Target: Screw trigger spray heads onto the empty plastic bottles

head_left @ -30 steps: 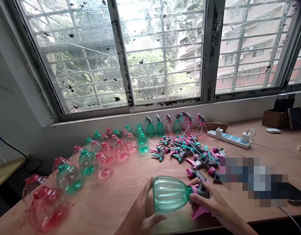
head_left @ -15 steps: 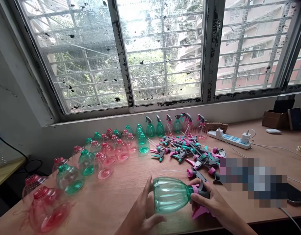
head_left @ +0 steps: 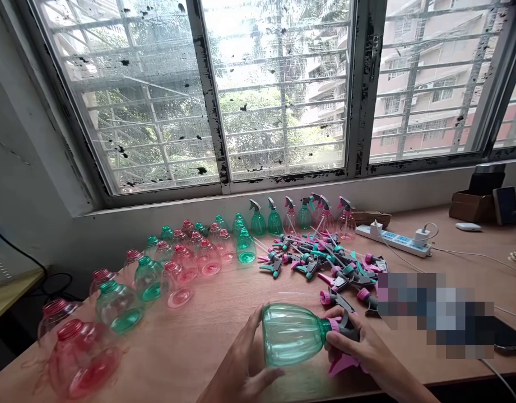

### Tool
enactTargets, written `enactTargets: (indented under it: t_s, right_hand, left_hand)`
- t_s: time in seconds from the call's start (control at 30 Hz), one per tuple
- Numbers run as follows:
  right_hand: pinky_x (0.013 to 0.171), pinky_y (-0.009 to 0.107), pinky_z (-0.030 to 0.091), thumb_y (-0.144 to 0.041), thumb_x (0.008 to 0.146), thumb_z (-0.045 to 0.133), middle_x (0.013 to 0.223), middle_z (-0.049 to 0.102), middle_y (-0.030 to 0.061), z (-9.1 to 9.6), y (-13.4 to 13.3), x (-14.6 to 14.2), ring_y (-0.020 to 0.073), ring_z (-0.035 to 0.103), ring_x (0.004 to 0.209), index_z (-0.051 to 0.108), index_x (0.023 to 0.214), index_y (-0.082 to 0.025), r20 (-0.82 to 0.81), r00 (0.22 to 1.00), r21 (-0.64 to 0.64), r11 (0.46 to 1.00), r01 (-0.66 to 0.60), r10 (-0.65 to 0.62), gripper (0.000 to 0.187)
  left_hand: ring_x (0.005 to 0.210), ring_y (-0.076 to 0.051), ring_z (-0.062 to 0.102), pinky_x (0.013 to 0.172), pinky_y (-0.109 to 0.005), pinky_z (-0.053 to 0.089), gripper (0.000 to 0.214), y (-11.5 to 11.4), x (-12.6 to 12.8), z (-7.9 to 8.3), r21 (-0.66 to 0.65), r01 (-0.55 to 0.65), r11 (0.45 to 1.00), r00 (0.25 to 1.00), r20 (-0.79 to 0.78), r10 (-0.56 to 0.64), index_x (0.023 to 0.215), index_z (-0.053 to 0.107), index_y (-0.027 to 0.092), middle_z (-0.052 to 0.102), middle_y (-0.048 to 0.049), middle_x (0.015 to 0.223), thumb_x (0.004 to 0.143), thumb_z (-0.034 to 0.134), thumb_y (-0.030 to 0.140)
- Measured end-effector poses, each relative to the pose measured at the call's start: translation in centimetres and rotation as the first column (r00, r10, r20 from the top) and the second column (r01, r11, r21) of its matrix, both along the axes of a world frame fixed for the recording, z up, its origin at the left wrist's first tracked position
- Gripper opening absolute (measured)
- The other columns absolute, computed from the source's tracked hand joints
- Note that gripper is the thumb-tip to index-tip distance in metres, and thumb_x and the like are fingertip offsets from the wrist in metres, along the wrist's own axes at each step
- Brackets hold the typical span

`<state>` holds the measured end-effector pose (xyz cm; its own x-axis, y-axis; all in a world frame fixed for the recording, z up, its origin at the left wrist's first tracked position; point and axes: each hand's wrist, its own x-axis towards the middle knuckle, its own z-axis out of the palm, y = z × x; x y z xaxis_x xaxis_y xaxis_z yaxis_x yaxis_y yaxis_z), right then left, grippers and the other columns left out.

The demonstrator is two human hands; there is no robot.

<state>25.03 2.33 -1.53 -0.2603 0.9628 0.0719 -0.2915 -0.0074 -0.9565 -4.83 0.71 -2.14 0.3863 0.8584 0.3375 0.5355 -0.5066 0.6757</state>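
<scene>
A clear green spray bottle (head_left: pixel 291 334) lies on its side over the near edge of the wooden table (head_left: pixel 207 330). My left hand (head_left: pixel 243 364) cups its wide base, fingers wrapped round it. My right hand (head_left: pixel 362 350) is closed on the pink and grey trigger spray head (head_left: pixel 344 336) at the bottle's neck. Just beyond my right hand lies a heap of loose spray heads (head_left: pixel 325 263) in pink, teal and grey.
Several headless pink and green bottles (head_left: pixel 173 266) stand along the left of the table. Finished spray bottles (head_left: pixel 300 215) line the wall under the window. A white power strip (head_left: pixel 394 238), a phone (head_left: pixel 507 336) and a cardboard box (head_left: pixel 472 204) sit at the right.
Both hands and the green bottle have stayed nearly still; the bottle has only shifted very slightly.
</scene>
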Motion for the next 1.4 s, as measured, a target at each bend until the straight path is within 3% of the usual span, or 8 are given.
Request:
enactTargets:
  t_s: [0.17, 0.33, 0.5, 0.63, 0.83, 1.07, 1.27, 1.4]
  right_hand:
    - [0.057, 0.03, 0.053, -0.049, 0.075, 0.086, 0.065, 0.078, 0.0006, 0.0, 0.0, 0.0, 0.0201, 0.071, 0.056, 0.06, 0.1, -0.02, -0.003, 1.0, 0.003, 1.0, -0.006, 0.006, 0.046]
    - [0.058, 0.028, 0.053, -0.048, 0.077, 0.085, 0.065, 0.077, 0.0002, 0.4, -0.1, 0.0, 0.0187, 0.071, 0.058, 0.059, 0.1, -0.019, 0.015, 1.0, -0.004, 1.0, -0.005, 0.005, 0.045]
    - [0.058, 0.028, 0.054, -0.048, 0.077, 0.085, 0.066, 0.077, 0.0001, 0.3, -0.1, 0.0, 0.0186, 0.072, 0.059, 0.06, 0.1, -0.019, 0.016, 1.0, 0.005, 1.0, -0.005, 0.005, 0.044]
    - [0.057, 0.028, 0.053, -0.049, 0.077, 0.085, 0.066, 0.078, -0.0002, 0.0, 0.0, -0.1, 0.0185, 0.072, 0.059, 0.06, 0.1, -0.02, 0.024, 1.0, 0.007, 1.0, 0.001, -0.001, 0.045]
    - [0.057, 0.028, 0.054, -0.05, 0.077, 0.084, 0.067, 0.078, 0.0008, -0.2, 0.1, -0.1, 0.0187, 0.072, 0.06, 0.061, 0.1, -0.019, 0.07, 0.997, 0.045, 0.999, -0.014, 0.01, 0.045]
    - [0.056, 0.028, 0.052, -0.048, 0.079, 0.083, 0.068, 0.079, 0.003, -0.6, 0.2, 0.0, 0.0182, 0.071, 0.057, 0.061, 0.096, -0.017, 0.086, 0.996, 0.054, 0.998, -0.029, 0.024, 0.041]
    - [0.055, 0.027, 0.052, -0.049, 0.08, 0.082, 0.066, 0.079, 0.0032, -0.3, 0.2, 0.1, 0.0174, 0.071, 0.054, 0.06, 0.092, -0.017, 0.072, 0.997, 0.047, 0.998, -0.042, 0.039, 0.041]
    - [0.055, 0.026, 0.053, -0.049, 0.08, 0.082, 0.067, 0.079, 0.0022, -0.2, 0.1, 0.1, 0.0169, 0.072, 0.055, 0.058, 0.09, -0.018, 0.058, 0.998, 0.046, 0.998, -0.043, 0.041, 0.041]
  left_hand:
    - [0.155, -0.028, 0.032, 0.127, -0.049, 0.026, 0.073, -0.5, 0.5, 1.2, -0.07, 0.046, 0.996, 0.999, 0.029, -0.044, 0.162, 0.006, 0.041, 0.031, -0.0023, 0.17, 0.103, 0.05, 0.038]
    - [0.152, -0.032, 0.037, 0.125, -0.05, 0.029, 0.105, -0.6, 0.7, 1.6, -0.171, 0.084, 0.982, 0.992, 0.103, -0.067, 0.162, -0.002, 0.036, 0.037, -0.0089, 0.167, 0.09, 0.072, 0.047]
    - [0.156, -0.03, 0.028, 0.127, -0.046, 0.027, 0.094, -0.4, 0.5, 1.1, -0.138, 0.038, 0.99, 0.998, 0.062, -0.03, 0.162, 0.012, 0.035, 0.031, -0.0061, 0.17, 0.09, 0.072, 0.041]
    - [0.148, -0.029, 0.044, 0.122, -0.045, 0.034, 0.087, -0.2, 0.6, 0.6, -0.083, 0.074, 0.994, 0.993, 0.099, -0.066, 0.161, 0.004, 0.041, 0.039, -0.0025, 0.166, 0.096, 0.06, 0.033]
    - [0.146, -0.033, 0.047, 0.119, -0.047, 0.039, 0.11, -0.3, 0.6, 0.7, -0.144, 0.131, 0.981, 0.985, 0.132, -0.112, 0.162, -0.005, 0.036, 0.053, -0.0084, 0.157, 0.087, 0.075, 0.045]
    - [0.158, -0.031, 0.02, 0.125, -0.044, 0.03, 0.095, 0.0, 0.7, 0.5, -0.087, 0.113, 0.99, 0.984, 0.145, -0.1, 0.163, 0.008, 0.032, 0.018, -0.0089, 0.174, 0.092, 0.07, 0.044]
    - [0.145, -0.031, 0.049, 0.118, -0.045, 0.041, 0.106, -0.3, 0.7, 1.2, -0.151, 0.199, 0.968, 0.966, 0.197, -0.168, 0.162, -0.002, 0.034, 0.05, -0.0118, 0.159, 0.089, 0.072, 0.052]
    - [0.151, -0.033, 0.039, 0.122, -0.044, 0.036, 0.104, -0.8, 0.4, 1.8, -0.104, 0.088, 0.991, 0.99, 0.115, -0.076, 0.162, 0.008, 0.039, 0.044, -0.0069, 0.164, 0.085, 0.078, 0.05]
